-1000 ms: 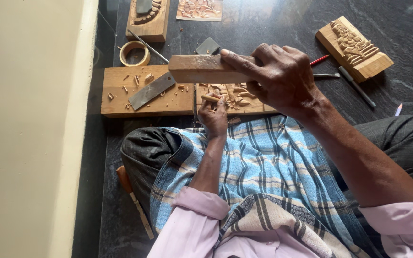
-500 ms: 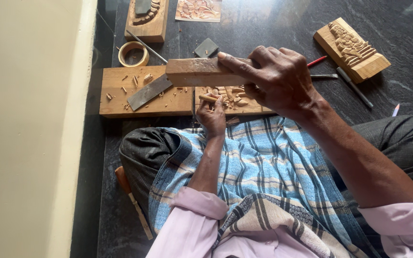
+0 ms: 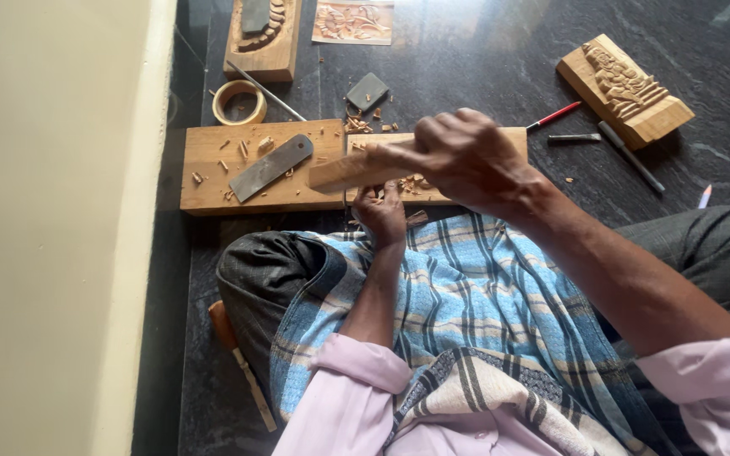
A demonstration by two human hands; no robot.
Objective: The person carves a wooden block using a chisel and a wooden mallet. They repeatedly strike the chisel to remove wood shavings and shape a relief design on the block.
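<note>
Mid-carving, by the look of it: right hand point(image 3: 466, 156) gripping wooden mallet point(image 3: 356, 169) raised just above carving board point(image 3: 513, 139); left hand point(image 3: 380, 211) closed at board's near edge, probably around a chisel, mostly hidden. Next: a measured downward strike.

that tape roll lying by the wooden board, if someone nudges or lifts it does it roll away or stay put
The tape roll lies flat on its side on the dark floor, so a nudge would probably slide it rather than roll it. It is a thin open ring, so likely light to lift. The floor looks polished, so it may skid easily.
</note>
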